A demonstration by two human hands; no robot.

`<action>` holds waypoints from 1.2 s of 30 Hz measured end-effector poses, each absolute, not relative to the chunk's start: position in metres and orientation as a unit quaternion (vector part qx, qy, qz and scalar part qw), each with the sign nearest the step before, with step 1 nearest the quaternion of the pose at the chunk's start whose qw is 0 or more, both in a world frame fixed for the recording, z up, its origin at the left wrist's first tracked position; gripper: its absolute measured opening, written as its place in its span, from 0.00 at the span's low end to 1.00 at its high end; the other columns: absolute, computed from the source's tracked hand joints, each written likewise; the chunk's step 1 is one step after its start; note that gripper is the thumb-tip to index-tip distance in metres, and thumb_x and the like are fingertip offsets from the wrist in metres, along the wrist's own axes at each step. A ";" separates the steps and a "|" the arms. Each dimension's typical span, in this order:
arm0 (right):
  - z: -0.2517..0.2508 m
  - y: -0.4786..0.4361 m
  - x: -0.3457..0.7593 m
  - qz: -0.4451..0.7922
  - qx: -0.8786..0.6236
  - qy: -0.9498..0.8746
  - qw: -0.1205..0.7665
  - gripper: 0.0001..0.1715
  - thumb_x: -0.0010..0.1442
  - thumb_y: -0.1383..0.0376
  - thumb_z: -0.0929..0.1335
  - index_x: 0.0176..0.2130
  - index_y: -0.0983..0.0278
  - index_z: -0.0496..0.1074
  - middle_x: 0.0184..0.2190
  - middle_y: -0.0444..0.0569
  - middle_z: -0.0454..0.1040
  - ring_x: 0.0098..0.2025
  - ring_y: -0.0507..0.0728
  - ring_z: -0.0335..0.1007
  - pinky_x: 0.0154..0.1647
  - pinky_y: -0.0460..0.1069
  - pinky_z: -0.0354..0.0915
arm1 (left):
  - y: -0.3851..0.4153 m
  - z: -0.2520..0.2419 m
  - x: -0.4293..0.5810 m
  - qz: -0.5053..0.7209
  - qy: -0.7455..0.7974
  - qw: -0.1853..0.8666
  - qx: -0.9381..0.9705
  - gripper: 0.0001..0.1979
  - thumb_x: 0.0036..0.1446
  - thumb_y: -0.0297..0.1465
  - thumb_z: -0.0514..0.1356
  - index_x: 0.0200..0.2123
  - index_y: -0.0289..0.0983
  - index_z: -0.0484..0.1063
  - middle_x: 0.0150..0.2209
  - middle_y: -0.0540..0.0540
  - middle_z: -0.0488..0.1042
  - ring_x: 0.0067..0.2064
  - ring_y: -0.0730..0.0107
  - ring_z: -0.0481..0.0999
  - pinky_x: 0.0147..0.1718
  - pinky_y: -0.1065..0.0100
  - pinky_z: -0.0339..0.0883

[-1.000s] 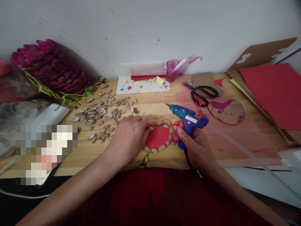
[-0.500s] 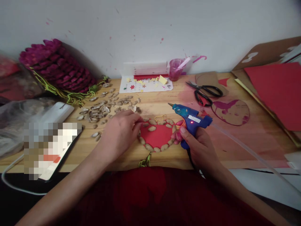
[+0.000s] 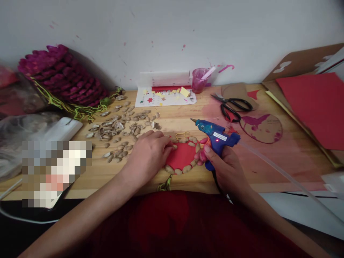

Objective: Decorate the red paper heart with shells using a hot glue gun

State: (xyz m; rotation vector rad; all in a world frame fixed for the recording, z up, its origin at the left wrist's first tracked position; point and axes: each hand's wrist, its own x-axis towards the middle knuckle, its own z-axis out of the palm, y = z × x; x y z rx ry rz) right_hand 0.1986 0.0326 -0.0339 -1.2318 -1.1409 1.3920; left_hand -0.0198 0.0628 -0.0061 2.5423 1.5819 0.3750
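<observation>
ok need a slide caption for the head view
Right hand holding a blue glue gun, left hand at a red piece rimmed with peanut shells.

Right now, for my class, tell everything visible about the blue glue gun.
The glue gun is blue and plastic-looking, with a speckled teal front, tapered nozzle, white label, lit red light and orange trigger. The right grip holds its handle; the gun points left and toward the wall, right of the red piece. A translucent rod runs from its rear and a dark cord from its handle's foot.

Glue gun (image 3: 220, 144), smooth plastic, matt red paper (image 3: 181, 156) and rough peanut shells (image 3: 106, 132) left of it, wooden table (image 3: 174, 120) below it.
</observation>
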 end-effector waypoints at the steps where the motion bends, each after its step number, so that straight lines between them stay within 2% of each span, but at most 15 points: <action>1: -0.034 0.032 0.198 0.566 -0.502 -0.461 0.463 0.09 0.67 0.56 0.67 0.41 0.59 0.72 0.27 0.41 0.73 0.30 0.54 0.69 0.34 0.51 0.64 | 0.063 -0.006 -0.019 0.124 0.523 0.062 0.841 0.09 0.64 0.33 0.61 0.33 0.37 0.79 0.32 0.45 0.76 0.36 0.61 0.74 0.40 0.60 0.67; 10: -0.032 0.033 0.198 0.574 -0.501 -0.453 0.462 0.09 0.66 0.57 0.68 0.42 0.60 0.72 0.27 0.41 0.73 0.29 0.53 0.68 0.33 0.50 0.65 | 0.066 -0.009 -0.015 0.131 0.528 0.083 0.835 0.10 0.64 0.30 0.60 0.31 0.36 0.77 0.33 0.44 0.76 0.38 0.61 0.74 0.42 0.60 0.68; 17: -0.034 0.033 0.199 0.558 -0.521 -0.468 0.446 0.10 0.66 0.56 0.68 0.39 0.60 0.72 0.27 0.42 0.74 0.29 0.53 0.70 0.33 0.50 0.66 | 0.067 -0.009 -0.011 0.111 0.525 0.081 0.840 0.09 0.63 0.27 0.59 0.31 0.35 0.76 0.34 0.43 0.75 0.41 0.58 0.73 0.43 0.59 0.69; 24: -0.037 0.034 0.199 0.567 -0.503 -0.461 0.460 0.09 0.66 0.56 0.68 0.42 0.59 0.72 0.27 0.41 0.74 0.30 0.53 0.69 0.34 0.50 0.66 | 0.063 -0.011 -0.013 0.122 0.512 0.070 0.848 0.09 0.64 0.26 0.59 0.30 0.34 0.75 0.33 0.43 0.75 0.39 0.58 0.73 0.42 0.59 0.69; 27: -0.037 0.033 0.199 0.566 -0.505 -0.462 0.459 0.10 0.66 0.56 0.68 0.43 0.59 0.72 0.27 0.41 0.73 0.30 0.54 0.69 0.34 0.51 0.65 | 0.056 -0.011 -0.022 0.169 0.501 0.056 0.847 0.09 0.65 0.25 0.58 0.36 0.35 0.78 0.35 0.43 0.77 0.40 0.59 0.73 0.43 0.59 0.69; 31: -0.035 0.034 0.199 0.559 -0.520 -0.466 0.447 0.11 0.66 0.55 0.68 0.42 0.60 0.71 0.26 0.41 0.72 0.30 0.54 0.70 0.34 0.51 0.65 | 0.043 -0.013 -0.033 0.219 0.483 0.009 0.848 0.16 0.64 0.20 0.55 0.51 0.33 0.76 0.44 0.40 0.77 0.44 0.58 0.71 0.46 0.57 0.69; 36: -0.037 0.033 0.200 0.565 -0.513 -0.467 0.447 0.10 0.66 0.55 0.68 0.40 0.59 0.71 0.27 0.41 0.71 0.31 0.54 0.69 0.36 0.50 0.65 | 0.029 -0.020 -0.030 0.141 0.454 0.008 0.880 0.22 0.63 0.25 0.59 0.60 0.32 0.69 0.53 0.36 0.73 0.50 0.50 0.67 0.50 0.49 0.67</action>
